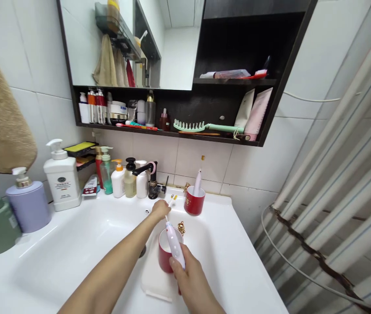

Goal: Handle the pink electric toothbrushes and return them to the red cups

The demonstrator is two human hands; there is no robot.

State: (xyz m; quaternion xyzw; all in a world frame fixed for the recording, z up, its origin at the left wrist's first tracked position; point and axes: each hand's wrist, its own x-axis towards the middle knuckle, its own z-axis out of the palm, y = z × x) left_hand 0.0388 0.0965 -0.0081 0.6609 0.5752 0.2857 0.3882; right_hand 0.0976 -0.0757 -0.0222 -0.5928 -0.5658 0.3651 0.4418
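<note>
My right hand (193, 279) is closed around the pale electric toothbrush handle (173, 243), which tilts up and away with a thin shaft at its top. Behind the handle a red cup (165, 257) with a white inside and a gold figure-shaped handle (181, 226) stands over the basin. My left hand (161, 209) reaches forward above the basin, its fingers pinched on a small white brush head (172, 200) with yellow on it. Its fingertips are partly hidden. Beyond, a second red cup (194, 203) on the sink ledge holds another electric toothbrush (198, 183).
A white pad-like piece (159, 283) lies in the white sink (74, 244) under the cup. The black faucet (152, 179) rises at the back, with several pump bottles (118, 179) to its left. Above hangs a dark mirror cabinet (172, 137) with toiletries. Ribbed white pipes (335, 209) stand right.
</note>
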